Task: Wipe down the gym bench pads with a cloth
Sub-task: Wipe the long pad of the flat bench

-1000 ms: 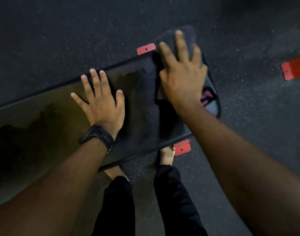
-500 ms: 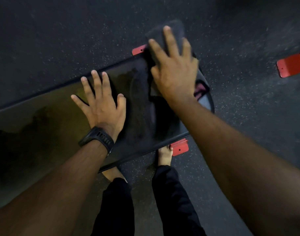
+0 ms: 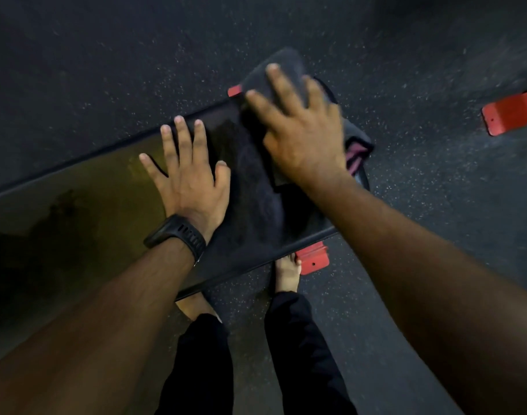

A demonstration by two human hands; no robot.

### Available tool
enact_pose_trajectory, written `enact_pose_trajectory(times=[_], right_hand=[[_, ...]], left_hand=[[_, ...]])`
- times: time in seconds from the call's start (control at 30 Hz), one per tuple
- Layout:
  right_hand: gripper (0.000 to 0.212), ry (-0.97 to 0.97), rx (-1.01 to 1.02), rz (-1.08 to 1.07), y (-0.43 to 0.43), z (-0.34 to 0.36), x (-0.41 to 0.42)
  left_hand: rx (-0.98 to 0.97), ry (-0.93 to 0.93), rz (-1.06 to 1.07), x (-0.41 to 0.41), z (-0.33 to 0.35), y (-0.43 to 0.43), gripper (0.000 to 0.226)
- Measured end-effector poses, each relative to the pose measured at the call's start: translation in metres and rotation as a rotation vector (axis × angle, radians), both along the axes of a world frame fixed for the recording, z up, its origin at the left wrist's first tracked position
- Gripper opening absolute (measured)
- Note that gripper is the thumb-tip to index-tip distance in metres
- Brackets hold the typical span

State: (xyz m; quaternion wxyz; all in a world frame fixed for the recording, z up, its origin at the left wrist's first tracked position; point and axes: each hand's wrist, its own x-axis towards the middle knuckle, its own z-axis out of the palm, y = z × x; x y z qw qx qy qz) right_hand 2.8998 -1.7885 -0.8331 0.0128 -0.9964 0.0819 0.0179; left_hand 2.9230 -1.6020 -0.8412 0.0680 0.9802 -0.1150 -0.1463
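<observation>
Right hand (image 3: 298, 130), fingers flat and spread, draws the cloth (image 3: 256, 181) slightly back from the surface's (image 3: 106, 190) far right corner. Left hand (image 3: 187, 175) rests flat and open, bracing. Wiping is underway; the next stroke should probably sweep leftward.

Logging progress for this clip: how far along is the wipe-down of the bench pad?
Done: a dull streaked band between the hands suggests that stretch of the bench pad was wiped. In hand: the right hand presses the dark cloth flat on the pad's end, and the left hand rests flat beside it. Left: the long glossy part leftward shows blotchy marks, likely unwiped.
</observation>
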Motion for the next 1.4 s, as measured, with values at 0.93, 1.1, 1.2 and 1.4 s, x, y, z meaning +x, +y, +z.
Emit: enact_pose_trajectory(times=[0.93, 1.1, 1.2, 1.4], right_hand=[[0.059, -0.043, 0.151, -0.026, 0.046, -0.002, -0.047], [0.06, -0.015, 0.086, -0.025, -0.006, 0.0, 0.0], [0.063, -0.055, 0.134, -0.42, -0.008, 0.0, -0.017], [0.062, -0.008, 0.186, -0.866, 0.029, 0.01, -0.077]], left_hand=[[-0.034, 0.03, 0.007, -0.02, 0.004, -0.017, 0.075], [-0.048, 0.048, 0.004, -0.017, 0.006, -0.016, 0.074], [-0.042, 0.068, -0.042, -0.014, 0.011, -0.015, 0.073], [-0.126, 0.126, -0.019, -0.02, 0.021, -0.02, 0.071]])
